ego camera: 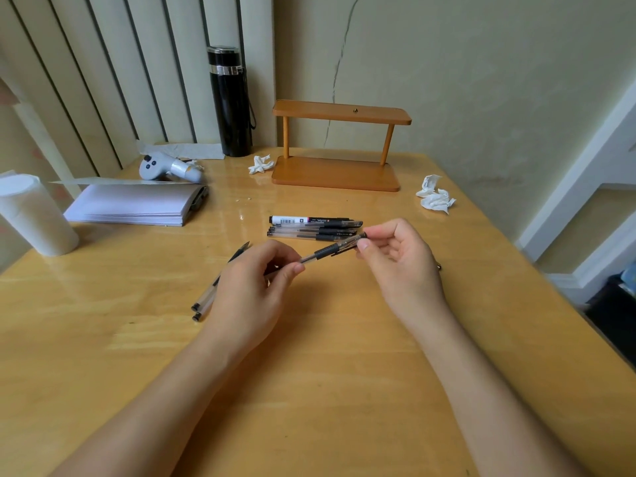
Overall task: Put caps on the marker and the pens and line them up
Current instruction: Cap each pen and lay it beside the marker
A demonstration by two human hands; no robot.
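Observation:
My left hand (249,287) grips the barrel of a clear pen with a black grip (327,251), held above the wooden table (309,373). My right hand (399,259) pinches the cap at the pen's far end. Beyond the hands, a capped black-and-white marker (303,220) lies in a row with several capped pens (309,232), all parallel. Two more pens (210,290) lie on the table, partly hidden by my left hand; I cannot tell if they are capped. A small dark object (439,267) shows behind my right hand.
A wooden shelf stand (337,173) is at the back centre, a black flask (230,101) to its left. Crumpled tissues (435,196) lie at the right, another tissue (260,164) near the stand. A paper stack (137,206), grey controller (168,166) and white roll (32,215) occupy the left.

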